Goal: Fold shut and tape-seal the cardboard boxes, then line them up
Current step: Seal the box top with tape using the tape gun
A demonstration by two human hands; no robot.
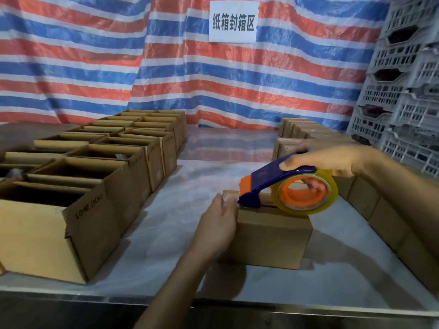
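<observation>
A closed cardboard box sits in the middle of a pale, glossy table, slightly right of centre and near the front edge. Its top flaps are folded shut, with a dark seam running along the top.

A blue tape dispenser with an orange tip rests nose-down on the left end of that seam. It carries a roll of clear tape on an orange core.

The right hand grips the dispenser from above, thumb along the blue handle and fingertips curled into the core of the roll.

The left hand holds the left end of the box. Its fingers lie up against the end face and the thumb is bent over the top edge, just beside the dispenser's nose.

To the left, two rows of open boxes run from near to far, flaps standing up. The nearest bears the print "10号 (KK)".

Along the right side, a line of sealed boxes stretches from near to far.

Behind the table hangs a tarp striped red, blue and white, with a white sign of Chinese characters on it. Grey plastic crates are stacked at the far right.
</observation>
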